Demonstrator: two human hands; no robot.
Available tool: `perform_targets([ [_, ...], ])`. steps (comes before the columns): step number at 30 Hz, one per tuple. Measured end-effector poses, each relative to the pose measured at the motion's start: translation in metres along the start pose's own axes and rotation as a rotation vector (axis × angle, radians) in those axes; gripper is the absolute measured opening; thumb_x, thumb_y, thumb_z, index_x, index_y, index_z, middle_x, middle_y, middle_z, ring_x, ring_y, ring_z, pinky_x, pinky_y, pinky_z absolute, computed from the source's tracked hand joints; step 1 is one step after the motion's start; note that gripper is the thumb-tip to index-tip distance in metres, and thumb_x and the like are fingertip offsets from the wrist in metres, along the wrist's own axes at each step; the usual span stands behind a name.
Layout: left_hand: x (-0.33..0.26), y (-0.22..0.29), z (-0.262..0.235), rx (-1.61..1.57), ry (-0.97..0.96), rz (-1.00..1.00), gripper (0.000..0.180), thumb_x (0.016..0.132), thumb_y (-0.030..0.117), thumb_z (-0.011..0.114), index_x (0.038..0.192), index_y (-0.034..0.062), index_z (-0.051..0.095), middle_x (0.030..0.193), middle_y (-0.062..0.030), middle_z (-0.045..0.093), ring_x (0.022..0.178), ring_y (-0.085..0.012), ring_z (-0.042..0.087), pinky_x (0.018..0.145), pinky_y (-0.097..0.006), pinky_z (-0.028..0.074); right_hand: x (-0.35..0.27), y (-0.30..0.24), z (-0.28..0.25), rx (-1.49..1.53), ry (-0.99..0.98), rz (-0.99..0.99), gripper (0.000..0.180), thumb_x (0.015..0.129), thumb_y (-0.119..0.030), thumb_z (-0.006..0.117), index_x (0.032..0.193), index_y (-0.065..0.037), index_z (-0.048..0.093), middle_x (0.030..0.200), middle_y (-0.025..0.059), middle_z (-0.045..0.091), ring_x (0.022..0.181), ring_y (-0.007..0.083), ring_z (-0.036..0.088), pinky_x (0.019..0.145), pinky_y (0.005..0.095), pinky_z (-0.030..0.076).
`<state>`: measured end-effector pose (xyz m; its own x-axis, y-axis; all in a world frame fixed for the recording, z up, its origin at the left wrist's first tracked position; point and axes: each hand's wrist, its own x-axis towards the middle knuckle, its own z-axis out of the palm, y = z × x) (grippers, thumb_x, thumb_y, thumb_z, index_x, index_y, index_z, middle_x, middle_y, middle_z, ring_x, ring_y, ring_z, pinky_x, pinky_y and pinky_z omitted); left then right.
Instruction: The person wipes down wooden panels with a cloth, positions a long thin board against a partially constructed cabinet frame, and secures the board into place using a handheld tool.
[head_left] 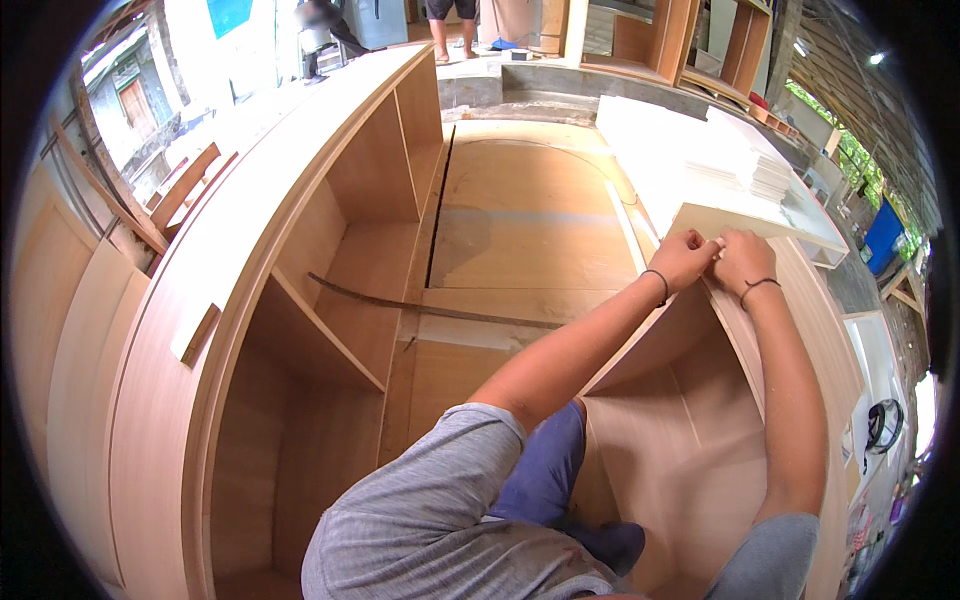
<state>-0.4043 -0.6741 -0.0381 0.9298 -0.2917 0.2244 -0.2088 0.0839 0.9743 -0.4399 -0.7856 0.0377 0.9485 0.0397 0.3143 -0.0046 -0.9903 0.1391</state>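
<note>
My left hand (682, 262) and my right hand (744, 262) meet over the far corner of the wooden cabinet (650, 425) on my right. The fingers of both are bent and pinched together, almost touching. Whatever lies between them is too small and hidden to name. Just beyond the fingers, a pale board (735, 218) rests across the cabinet's top. Below my forearms the cabinet's open compartments show bare wood-toned panels. Each wrist has a dark band.
A long open-fronted cabinet (330, 195) stands at left, a small wood block (196, 334) on its top. A thin dark strip (440, 312) stretches from it across the boards between the cabinets. White panels (680, 150) are stacked at the far right. People are in the background.
</note>
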Motion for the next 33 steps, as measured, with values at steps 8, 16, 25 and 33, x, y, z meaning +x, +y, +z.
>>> perform_targets([
  [8, 0.041, -0.05, 0.005, 0.729, -0.022, 0.597, 0.027, 0.082, 0.018, 0.051, 0.102, -0.0002, 0.053, 0.094, -0.0228, 0.058, 0.091, -0.0342, 0.057, 0.077, -0.042, 0.048, -0.025, 0.014, -0.004, 0.218, 0.066, 0.071, 0.036, 0.075, -0.037, 0.061, 0.096, -0.007, 0.064, 0.094, 0.0205, 0.064, 0.089, 0.0352, 0.061, 0.08, 0.0427, 0.048],
  [16, -0.04, 0.024, 0.064, 0.549, -0.062, 0.814, 0.043, 0.077, 0.027, 0.068, 0.109, 0.001, 0.057, 0.112, -0.0147, 0.058, 0.102, -0.0294, 0.056, 0.093, -0.038, 0.04, -0.213, 0.089, -0.017, 0.204, 0.156, 0.14, 0.021, 0.078, -0.016, 0.049, 0.093, -0.006, 0.061, 0.091, 0.0147, 0.064, 0.084, 0.0346, 0.06, 0.074, 0.0442, 0.048],
  [25, -0.101, 0.064, 0.155, 0.624, -0.809, 0.871, 0.026, 0.079, 0.035, 0.065, 0.09, 0.0118, 0.069, 0.088, -0.0043, 0.065, 0.079, -0.0238, 0.061, 0.071, -0.035, 0.049, -0.401, 0.143, -0.088, 0.1, 0.191, 0.435, 0.018, 0.082, -0.016, 0.059, 0.093, -0.002, 0.062, 0.089, 0.014, 0.063, 0.082, 0.0322, 0.06, 0.074, 0.0385, 0.047],
  [33, -0.109, 0.069, 0.158, 0.699, -0.744, 0.875, 0.026, 0.077, 0.033, 0.068, 0.086, 0.0079, 0.07, 0.087, -0.0083, 0.066, 0.075, -0.0278, 0.063, 0.067, -0.035, 0.049, -0.401, 0.142, -0.083, 0.038, 0.189, 0.425, 0.014, 0.083, -0.014, 0.056, 0.086, -0.001, 0.058, 0.086, 0.0135, 0.06, 0.082, 0.0333, 0.057, 0.071, 0.0388, 0.046],
])
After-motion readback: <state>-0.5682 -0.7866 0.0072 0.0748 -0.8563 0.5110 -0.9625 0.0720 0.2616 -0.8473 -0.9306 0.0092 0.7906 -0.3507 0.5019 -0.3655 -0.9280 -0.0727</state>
